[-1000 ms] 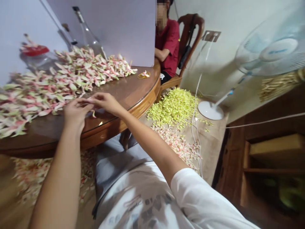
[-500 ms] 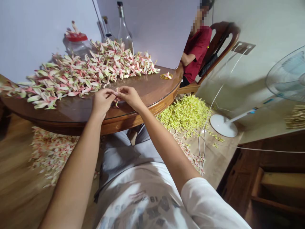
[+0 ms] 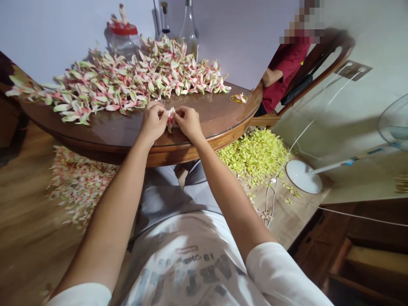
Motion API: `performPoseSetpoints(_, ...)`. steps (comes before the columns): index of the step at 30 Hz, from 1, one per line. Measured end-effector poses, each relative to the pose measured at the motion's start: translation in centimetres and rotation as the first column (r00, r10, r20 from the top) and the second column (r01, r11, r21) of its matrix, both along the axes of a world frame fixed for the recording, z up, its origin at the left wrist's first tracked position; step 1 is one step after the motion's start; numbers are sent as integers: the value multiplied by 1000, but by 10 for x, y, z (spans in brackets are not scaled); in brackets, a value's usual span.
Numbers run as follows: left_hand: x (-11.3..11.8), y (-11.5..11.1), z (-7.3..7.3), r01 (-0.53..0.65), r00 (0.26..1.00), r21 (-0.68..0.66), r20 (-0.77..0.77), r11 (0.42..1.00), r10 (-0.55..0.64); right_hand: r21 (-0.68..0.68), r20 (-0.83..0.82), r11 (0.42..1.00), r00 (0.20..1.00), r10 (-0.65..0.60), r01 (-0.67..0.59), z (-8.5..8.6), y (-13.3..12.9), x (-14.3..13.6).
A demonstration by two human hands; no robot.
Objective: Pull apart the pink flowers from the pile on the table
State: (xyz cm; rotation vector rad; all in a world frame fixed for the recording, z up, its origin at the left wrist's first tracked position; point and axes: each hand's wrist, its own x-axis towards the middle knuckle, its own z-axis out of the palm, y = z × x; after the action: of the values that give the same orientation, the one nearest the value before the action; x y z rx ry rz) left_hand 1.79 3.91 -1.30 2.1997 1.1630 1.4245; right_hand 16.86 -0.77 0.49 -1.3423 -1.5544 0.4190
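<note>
My left fingers (image 3: 162,114) and right fingers (image 3: 179,115) pinch a pink-white flower (image 3: 170,120) in front of the flower heap (image 3: 134,83) on the bench (image 3: 210,117); glass bottles (image 3: 189,32) stand behind the heap. My T-shirt lettering (image 3: 208,276) blurs illegibly.

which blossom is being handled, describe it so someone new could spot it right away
Find the brown, curved-edge table bearing a big heap of pink-and-white blossoms. In front of that heap, near the table's edge, the left hand and right hand come together. The small blossom pinched between them is it, set apart by being held.
</note>
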Motion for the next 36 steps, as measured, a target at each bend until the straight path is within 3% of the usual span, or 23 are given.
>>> performPoseSetpoints(6, 3, 2, -2, 2, 999, -9, 34, 1000, -2, -31, -127, 999, 992, -20, 16, -1, -1, -1)
performPoseSetpoints(9, 2, 5, -2, 52, 957, -82, 290, 995, -26, -28, -273, 999, 961, -44, 38, -3, 0, -1)
performPoseSetpoints(11, 1, 7, -1, 123, 838, -191, 545, 974, 1, -46, -462, 998, 885, -63, 47, -4, 2, -1)
performPoseSetpoints(13, 0, 7, 2, 194, 644, -303, 757, 933, 111, -61, -607, 998, 792, -65, 35, -5, 5, 0)
performPoseSetpoints(16, -1, 8, 8, 212, 411, -379, 871, 901, 270, -56, -688, 998, 723, -57, 25, -5, 10, 0)
performPoseSetpoints(20, -11, 9, 16, 150, 282, -414, 888, 898, 362, -43, -786, 998, 615, -58, 38, -2, 13, 1)
performPoseSetpoints(23, -18, -3, 22, 132, 228, -434, 888, 891, 398, -36, -833, 998, 550, -56, 47, 2, 11, 8)
performPoseSetpoints(26, -9, -37, 25, 158, 315, -379, 894, 912, 318, -15, -848, 999, 530, -28, 28, 12, 8, 25)
performPoseSetpoints(28, 11, -68, 25, 252, 493, -264, 863, 931, 111, 38, -828, 999, 560, 27, 8, 27, 4, 43)
performPoseSetpoints(29, 24, -84, 24, 337, 574, -234, 819, 912, -2, 80, -800, 997, 596, 71, -10, 37, 1, 53)
performPoseSetpoints(30, 39, -100, 23, 422, 644, -232, 757, 876, -109, 129, -756, 991, 643, 123, -38, 49, -2, 63)
performPoseSetpoints(32, 71, -129, 20, 561, 715, -270, 635, 782, -294, 198, -650, 973, 727, 223, -121, 74, -12, 81)
performPoseSetpoints(34, 98, -150, 17, 686, 714, -353, 495, 636, -495, 211, -589, 963, 765, 260, -166, 96, -25, 92)
performPoseSetpoints(36, 113, -165, 18, 724, 663, -468, 269, 507, -699, 215, -505, 948, 804, 313, -233, 110, -39, 98)
